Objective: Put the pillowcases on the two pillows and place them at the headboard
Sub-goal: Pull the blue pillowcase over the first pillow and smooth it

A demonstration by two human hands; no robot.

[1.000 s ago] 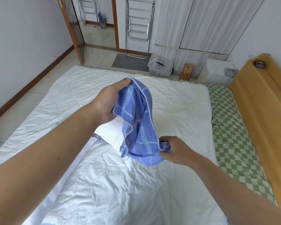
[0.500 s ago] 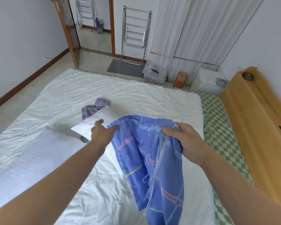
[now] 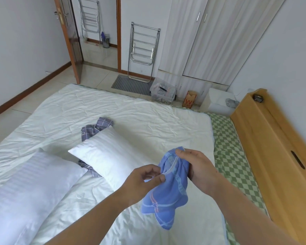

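With both hands, left point(image 3: 145, 179) and right point(image 3: 196, 165), pinching the blue case point(image 3: 168, 188) just right of the bare pillow point(image 3: 109, 156), best spread its zipper mouth wide first.

We note a soft matt blue cloth pillowcase point(image 3: 168, 188), white striped cloth pillows point(image 3: 111, 156), a creased white quilt point(image 3: 131, 117), a smooth wooden headboard point(image 3: 272, 147), a shiny metal rack point(image 3: 143, 48) and glossy floor tiles point(image 3: 99, 71).
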